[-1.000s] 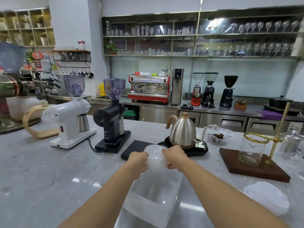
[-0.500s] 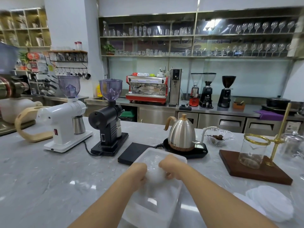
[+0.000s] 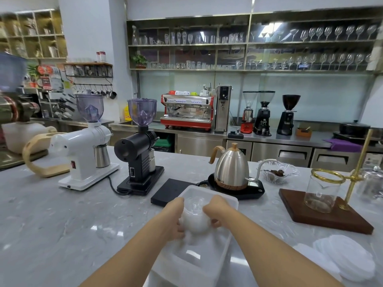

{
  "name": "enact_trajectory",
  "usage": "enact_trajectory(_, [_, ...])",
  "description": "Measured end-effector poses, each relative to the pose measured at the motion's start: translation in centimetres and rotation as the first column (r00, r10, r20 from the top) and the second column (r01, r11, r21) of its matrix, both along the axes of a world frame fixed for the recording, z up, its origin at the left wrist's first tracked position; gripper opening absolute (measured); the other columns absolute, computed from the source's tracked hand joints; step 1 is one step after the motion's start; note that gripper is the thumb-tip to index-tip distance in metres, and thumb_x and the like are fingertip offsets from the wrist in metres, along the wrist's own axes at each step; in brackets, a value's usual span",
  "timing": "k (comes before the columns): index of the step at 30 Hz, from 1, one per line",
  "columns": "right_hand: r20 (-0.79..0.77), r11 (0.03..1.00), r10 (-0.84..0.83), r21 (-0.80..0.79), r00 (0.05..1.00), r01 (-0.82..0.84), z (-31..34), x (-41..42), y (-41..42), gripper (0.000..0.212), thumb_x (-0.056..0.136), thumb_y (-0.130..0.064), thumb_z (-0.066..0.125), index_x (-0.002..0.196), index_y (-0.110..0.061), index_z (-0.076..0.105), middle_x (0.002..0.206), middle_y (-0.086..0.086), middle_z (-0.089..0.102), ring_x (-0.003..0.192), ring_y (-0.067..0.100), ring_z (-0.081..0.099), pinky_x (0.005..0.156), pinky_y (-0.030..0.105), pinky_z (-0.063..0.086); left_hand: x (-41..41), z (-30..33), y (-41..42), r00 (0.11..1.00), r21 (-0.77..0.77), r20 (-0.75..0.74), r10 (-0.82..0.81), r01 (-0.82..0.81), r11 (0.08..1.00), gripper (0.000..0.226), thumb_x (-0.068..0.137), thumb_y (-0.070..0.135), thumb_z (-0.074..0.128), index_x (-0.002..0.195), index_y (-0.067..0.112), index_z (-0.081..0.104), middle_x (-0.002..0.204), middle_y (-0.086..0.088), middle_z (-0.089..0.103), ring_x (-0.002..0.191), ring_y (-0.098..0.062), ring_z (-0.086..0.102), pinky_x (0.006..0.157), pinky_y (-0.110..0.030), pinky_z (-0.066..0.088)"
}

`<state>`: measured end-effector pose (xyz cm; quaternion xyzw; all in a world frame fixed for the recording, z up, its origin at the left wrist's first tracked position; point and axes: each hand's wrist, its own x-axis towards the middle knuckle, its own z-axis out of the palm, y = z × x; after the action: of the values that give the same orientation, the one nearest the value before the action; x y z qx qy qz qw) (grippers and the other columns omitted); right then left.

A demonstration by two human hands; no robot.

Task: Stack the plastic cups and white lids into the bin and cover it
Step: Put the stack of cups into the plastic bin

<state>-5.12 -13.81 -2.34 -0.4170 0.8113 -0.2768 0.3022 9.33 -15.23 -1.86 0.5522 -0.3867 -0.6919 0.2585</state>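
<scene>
**Cup stack lowered into bin**

Lowered since the earlier frames: the stack of plastic cups, held above the bin's far rim a second ago, now sits down inside the translucent plastic bin, in its far half. Both hands went down with it.

Left hand is on the left side of the stack, right hand on the right side; fingers of each are curled closed around the cups, so both grip the same stack. Whether the stack's base touches the bin floor cannot be told through the cloudy plastic.

Bin stands on the grey marble counter, near centre, long axis running near to far. White lids lie in a loose overlapping pile on the counter at near right, well apart from the bin.

Just beyond the bin's far end: black scale and steel gooseneck kettle on its black base. Far left: white grinder and black grinder. Right: glass beaker on a dark wooden stand.
</scene>
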Motion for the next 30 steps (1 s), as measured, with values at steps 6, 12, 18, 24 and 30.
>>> enact_trajectory(6, [-0.023, 0.998, -0.058, -0.018, 0.998, 0.058, 0.1, 0.3, 0.1, 0.012, 0.089, -0.001, 0.045, 0.078, -0.004, 0.049, 0.073, 0.016, 0.055, 0.059, 0.038, 0.064, 0.069, 0.044, 0.060, 0.7, 0.2, 0.2, 0.999, 0.027, -0.039, -0.025, 0.026, 0.999, 0.067, 0.103, 0.044, 0.044, 0.142, -0.011, 0.041, 0.144, -0.029, 0.047, 0.128, -0.042, 0.054, 0.103, -0.048, 0.047])
enact_trajectory(12, [-0.114, 0.997, -0.029, -0.076, 0.993, 0.021, 0.0, 0.1, 0.1, 0.003, 0.086, -0.006, 0.052, 0.082, -0.006, 0.052, 0.081, 0.013, 0.060, 0.058, 0.032, 0.062, 0.053, 0.035, 0.055, 1.1, 0.3, 0.2, 0.999, 0.011, -0.042, -0.032, 0.032, 0.999, 0.059, 0.098, 0.051, 0.047, 0.116, -0.004, 0.053, 0.122, -0.022, 0.056, 0.095, -0.035, 0.063, 0.082, -0.046, 0.053])
enact_trajectory(18, [-0.160, 0.997, -0.046, -0.076, 0.986, 0.034, 0.5, 0.2, 0.3, 0.023, 0.083, -0.010, 0.057, 0.105, -0.010, 0.049, 0.098, 0.006, 0.054, 0.082, 0.024, 0.056, 0.054, 0.027, 0.041, 1.5, 1.1, 1.1, 0.999, 0.007, -0.024, -0.032, 0.032, 0.999, 0.047, 0.099, 0.044, 0.048, 0.095, -0.003, 0.053, 0.092, -0.017, 0.051, 0.081, -0.031, 0.057, 0.083, -0.045, 0.051])
enact_trajectory(24, [-0.204, 0.989, -0.049, -0.150, 0.978, 0.018, 2.6, 0.3, 0.6, 0.015, 0.077, -0.007, 0.056, 0.079, -0.013, 0.043, 0.078, 0.002, 0.042, 0.068, 0.019, 0.044, 0.044, 0.023, 0.024, 1.8, 3.4, 0.7, 0.996, -0.075, 0.033, -0.079, 0.081, 0.994, 0.061, 0.099, 0.049, 0.047, 0.120, -0.008, 0.049, 0.120, -0.023, 0.054, 0.113, -0.039, 0.060, 0.089, -0.050, 0.055])
enact_trajectory(30, [-0.165, 0.950, -0.025, -0.310, 0.986, -0.028, 6.9, -0.5, 2.8, 0.029, 0.086, -0.008, 0.061, 0.061, -0.012, 0.046, 0.066, 0.015, 0.056, 0.061, 0.019, 0.048, 0.072, 0.045, 0.058, 2.1, 5.8, 1.9, 0.986, -0.246, 0.120, -0.114, 0.141, 0.959, 0.040, 0.099, 0.037, 0.054, 0.104, -0.001, 0.062, 0.103, -0.016, 0.066, 0.089, -0.030, 0.065, 0.080, -0.040, 0.055])
